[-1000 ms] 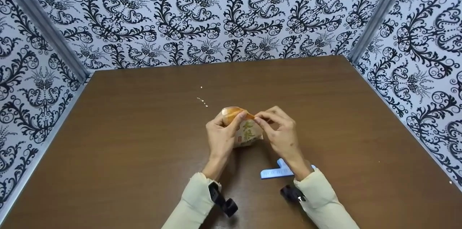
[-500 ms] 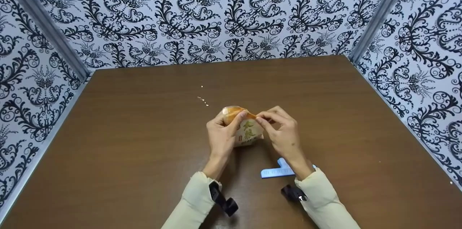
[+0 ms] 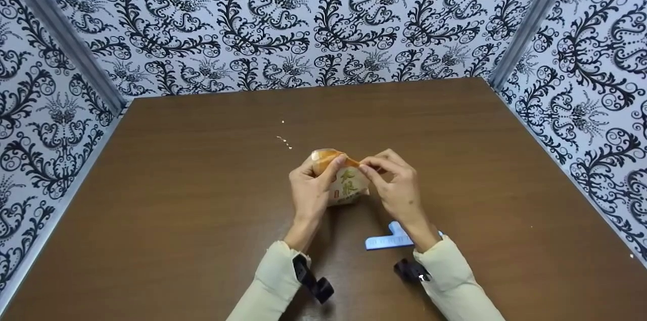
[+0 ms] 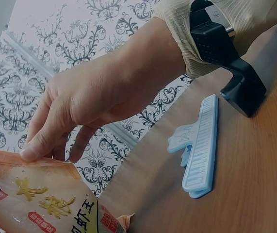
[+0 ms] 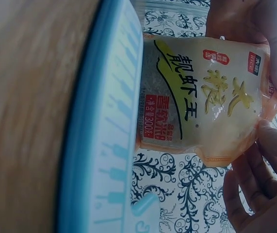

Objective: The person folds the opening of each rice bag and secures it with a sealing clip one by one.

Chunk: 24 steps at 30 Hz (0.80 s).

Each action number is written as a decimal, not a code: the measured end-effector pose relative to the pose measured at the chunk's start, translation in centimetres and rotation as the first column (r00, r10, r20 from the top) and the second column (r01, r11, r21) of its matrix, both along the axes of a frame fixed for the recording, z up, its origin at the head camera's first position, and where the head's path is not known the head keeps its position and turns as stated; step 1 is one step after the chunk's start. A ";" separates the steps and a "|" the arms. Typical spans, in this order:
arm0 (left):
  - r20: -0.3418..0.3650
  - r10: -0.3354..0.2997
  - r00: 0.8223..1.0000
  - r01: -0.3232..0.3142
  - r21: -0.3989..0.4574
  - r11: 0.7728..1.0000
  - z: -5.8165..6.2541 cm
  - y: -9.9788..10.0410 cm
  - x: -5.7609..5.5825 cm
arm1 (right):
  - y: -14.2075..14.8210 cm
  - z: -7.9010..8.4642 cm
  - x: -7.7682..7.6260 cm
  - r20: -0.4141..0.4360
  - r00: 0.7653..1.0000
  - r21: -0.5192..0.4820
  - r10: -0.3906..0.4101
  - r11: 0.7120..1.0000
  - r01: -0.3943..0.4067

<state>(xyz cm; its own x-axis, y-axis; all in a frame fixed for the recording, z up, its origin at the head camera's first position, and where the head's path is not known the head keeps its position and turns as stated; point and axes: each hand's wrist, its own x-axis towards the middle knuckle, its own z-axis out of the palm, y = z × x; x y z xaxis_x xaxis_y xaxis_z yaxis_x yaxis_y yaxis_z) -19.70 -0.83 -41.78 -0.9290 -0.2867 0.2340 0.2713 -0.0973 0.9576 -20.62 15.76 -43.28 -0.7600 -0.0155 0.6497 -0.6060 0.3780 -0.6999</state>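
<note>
A small rice bag with an orange top and gold lettering stands on the brown table between both hands. My left hand grips it at the upper left, thumb pressed on the folded orange top. With thumb and forefinger, my right hand pinches the top's right corner; its other fingers curl behind. The right wrist view shows the bag's printed front with the folded edge between the hands. A light blue bag clip lies on the table below the right wrist, partly hidden by it; the left wrist view shows it whole.
Several small white grains are scattered on the table behind the bag. Patterned wall panels enclose the table at the back and both sides. Black wrist cameras sit on both cream sleeves.
</note>
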 end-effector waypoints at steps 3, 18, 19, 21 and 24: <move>0.002 -0.005 1.000 0.005 0.008 1.000 0.0 0.0 0.0 | 0.0 0.0 0.0 0.002 1.000 0.000 -0.002 1.000 0.002; -0.001 0.010 1.000 -0.010 0.017 1.000 0.0 0.0 0.0 | 0.3 0.0 0.0 0.008 1.000 0.001 0.020 1.000 -0.020; 0.001 0.013 1.000 -0.013 0.018 1.000 0.0 0.0 0.0 | 0.3 0.0 0.0 0.009 1.000 0.001 0.020 1.000 -0.020; 0.004 0.019 1.000 -0.019 0.018 1.000 0.0 0.0 0.0 | 0.3 0.0 -0.1 0.016 1.000 0.002 0.021 1.000 -0.021; 0.007 0.022 1.000 -0.022 0.017 1.000 0.1 0.1 0.0 | 0.3 0.0 0.0 0.020 1.000 0.001 0.019 1.000 -0.019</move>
